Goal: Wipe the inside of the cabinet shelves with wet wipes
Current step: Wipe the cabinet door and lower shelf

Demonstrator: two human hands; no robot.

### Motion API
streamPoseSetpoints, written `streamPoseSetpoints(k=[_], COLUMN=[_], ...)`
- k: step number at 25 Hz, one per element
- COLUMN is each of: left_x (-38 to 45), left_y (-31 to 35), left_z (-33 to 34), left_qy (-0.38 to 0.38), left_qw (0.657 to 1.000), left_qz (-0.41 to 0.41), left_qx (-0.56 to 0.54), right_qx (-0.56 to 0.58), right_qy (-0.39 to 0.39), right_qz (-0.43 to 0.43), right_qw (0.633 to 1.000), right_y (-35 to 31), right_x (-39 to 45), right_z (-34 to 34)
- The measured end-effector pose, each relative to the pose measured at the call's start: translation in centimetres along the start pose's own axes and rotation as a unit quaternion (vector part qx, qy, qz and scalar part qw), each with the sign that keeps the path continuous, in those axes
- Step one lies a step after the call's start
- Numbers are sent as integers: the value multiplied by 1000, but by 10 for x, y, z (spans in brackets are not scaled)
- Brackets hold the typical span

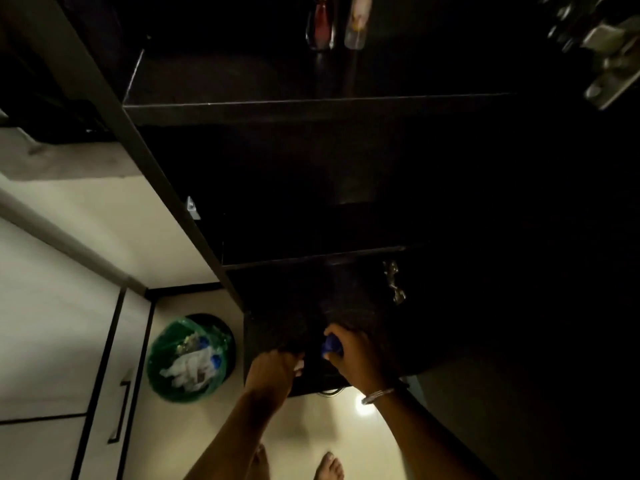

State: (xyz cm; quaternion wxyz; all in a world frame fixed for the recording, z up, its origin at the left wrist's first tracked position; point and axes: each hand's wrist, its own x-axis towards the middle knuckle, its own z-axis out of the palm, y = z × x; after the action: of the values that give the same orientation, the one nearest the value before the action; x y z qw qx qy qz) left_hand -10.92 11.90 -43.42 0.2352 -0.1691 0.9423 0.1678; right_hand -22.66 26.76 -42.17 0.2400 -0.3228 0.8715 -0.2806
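A dark cabinet fills the view, with an upper shelf edge [311, 107] and a lower shelf edge [311, 259]. Below them, my two hands work over a dark open drawer [273, 334] at the cabinet's bottom. My left hand [273, 370] pinches a small white wet wipe [298, 366] at its fingertips. My right hand [356, 355], with a bangle on the wrist, grips a blue wet wipe pack [330, 348]; most of the pack is hidden by the fingers. The cabinet's inside is too dark to see in detail.
A green-lined bin [188, 356] holding used white wipes stands on the floor to the left. Two bottles [322, 26] sit on the top shelf. Metal hinges [394, 282] show on the right. White drawers with a black handle [119, 410] are at left. My bare feet [329, 465] are below.
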Motion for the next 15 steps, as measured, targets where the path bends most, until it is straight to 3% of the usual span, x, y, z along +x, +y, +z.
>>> streamPoseSetpoints(k=[6, 12, 15], left_x=[-19, -61, -67], left_y=[7, 33, 44], left_z=[-46, -150, -206], left_qy=[115, 314, 362], left_qw=[984, 904, 878], left_qz=[6, -2, 28], left_qx=[-138, -290, -313], right_qx=[-111, 66, 116], right_qy=[12, 191, 259], right_qz=[40, 26, -24], right_qw=[993, 979, 959], right_y=[-30, -73, -102], right_x=[-7, -27, -14], right_z=[-42, -127, -171])
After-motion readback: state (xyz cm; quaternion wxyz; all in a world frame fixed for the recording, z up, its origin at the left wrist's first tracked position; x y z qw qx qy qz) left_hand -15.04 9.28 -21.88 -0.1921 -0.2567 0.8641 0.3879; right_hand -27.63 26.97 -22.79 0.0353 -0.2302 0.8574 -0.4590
